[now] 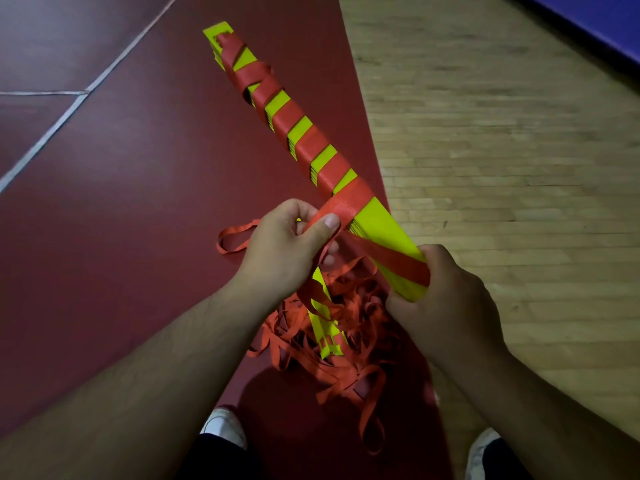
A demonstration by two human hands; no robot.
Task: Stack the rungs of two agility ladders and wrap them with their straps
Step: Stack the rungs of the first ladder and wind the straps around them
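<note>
A stack of yellow-green rungs [381,223] points away from me, up and to the left, held in the air. Orange strap [313,142] spirals around most of its length. My right hand [446,303] grips the near end of the stack, with a strap band crossing under the thumb. My left hand [284,247] pinches the strap just left of the stack, thumb on top, pulling it taut. On the floor below lies a second ladder: yellow-green rungs [323,323] in a tangled pile of orange strap [349,362].
The floor is a dark red mat [138,188] with white lines [65,116]; to the right is wooden flooring [512,133], with a blue mat [602,19] at the top right corner. My two shoes [225,427] show at the bottom edge.
</note>
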